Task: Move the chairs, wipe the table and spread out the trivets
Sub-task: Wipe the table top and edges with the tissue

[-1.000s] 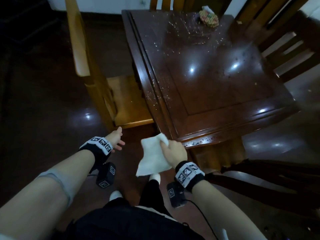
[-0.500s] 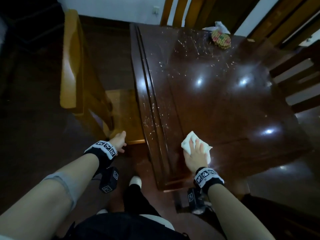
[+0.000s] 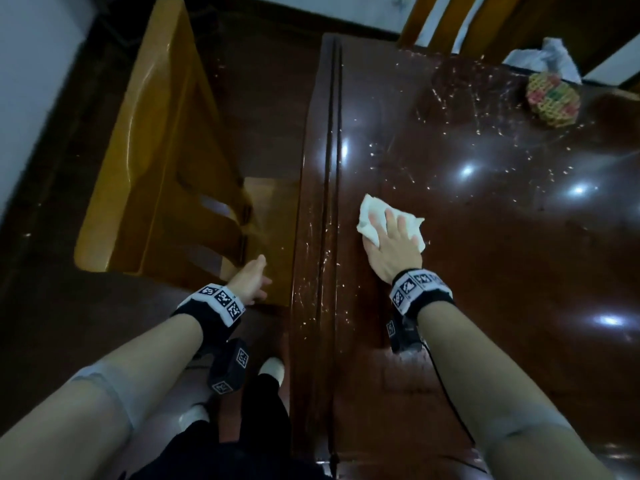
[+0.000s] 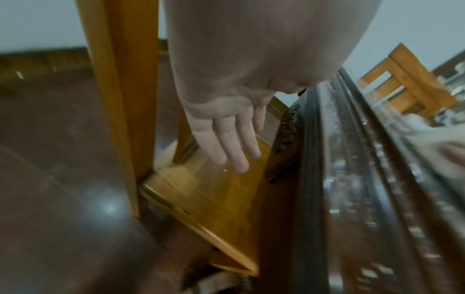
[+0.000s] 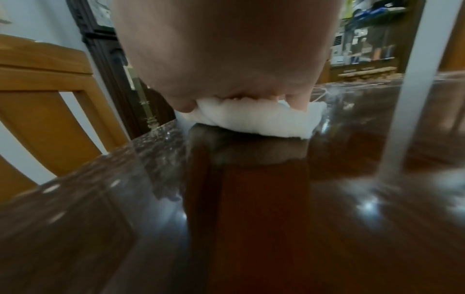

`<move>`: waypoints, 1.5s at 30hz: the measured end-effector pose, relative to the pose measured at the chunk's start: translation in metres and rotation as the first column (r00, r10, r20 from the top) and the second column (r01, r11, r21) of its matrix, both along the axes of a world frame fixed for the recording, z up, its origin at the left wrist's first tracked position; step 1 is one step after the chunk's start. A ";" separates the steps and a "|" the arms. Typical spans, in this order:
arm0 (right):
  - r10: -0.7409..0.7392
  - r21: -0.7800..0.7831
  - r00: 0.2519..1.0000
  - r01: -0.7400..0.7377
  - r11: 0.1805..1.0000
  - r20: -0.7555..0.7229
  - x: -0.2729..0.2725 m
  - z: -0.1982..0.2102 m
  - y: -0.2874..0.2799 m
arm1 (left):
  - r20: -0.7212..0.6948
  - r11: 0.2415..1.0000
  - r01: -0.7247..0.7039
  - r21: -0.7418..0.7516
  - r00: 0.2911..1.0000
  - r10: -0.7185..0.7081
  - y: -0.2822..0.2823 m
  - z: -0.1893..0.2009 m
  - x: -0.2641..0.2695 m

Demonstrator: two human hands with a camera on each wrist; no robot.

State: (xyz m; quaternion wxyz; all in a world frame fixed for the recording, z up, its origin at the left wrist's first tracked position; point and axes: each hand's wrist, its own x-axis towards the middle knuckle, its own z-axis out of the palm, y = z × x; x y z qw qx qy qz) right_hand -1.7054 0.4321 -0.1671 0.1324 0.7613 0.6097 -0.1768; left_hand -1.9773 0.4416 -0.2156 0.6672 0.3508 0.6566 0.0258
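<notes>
Wiping is the step judged to be in hand: a white cloth (image 3: 372, 216) is pressed flat on the dark counter (image 3: 519, 306) by the right hand (image 3: 391, 249), fingers straight, centre frame. The left hand (image 3: 251, 282), relaxed and empty, is held over a yellow chair (image 3: 145, 150) at lower left. A woven trivet (image 3: 552, 98) sits upper right. Pale specks lie beyond the cloth, so a sweep towards them seems called for next.

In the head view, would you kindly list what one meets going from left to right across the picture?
Yellow wooden chair → left hand → raised table edge → white cloth under the right hand → woven trivet.
</notes>
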 end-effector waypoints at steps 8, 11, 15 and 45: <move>0.135 0.067 0.991 -0.135 0.989 0.015 -0.024 -0.010 0.086 | 0.093 0.999 0.008 -0.049 0.996 -0.004 -0.011 -0.006 0.017; 0.162 0.099 0.986 -0.164 0.981 0.027 -0.033 -0.011 0.098 | 0.090 0.996 -0.047 -0.082 0.994 0.054 -0.010 -0.009 0.012; 0.148 0.084 0.989 -0.145 0.986 -0.027 -0.037 -0.010 0.098 | 0.082 0.996 -0.054 -0.067 0.995 0.060 -0.012 -0.009 -0.001; -0.474 -0.100 0.876 0.466 0.879 -0.087 -0.179 0.042 -0.268 | 0.081 0.919 0.389 0.061 0.916 -0.393 -0.063 0.021 -0.057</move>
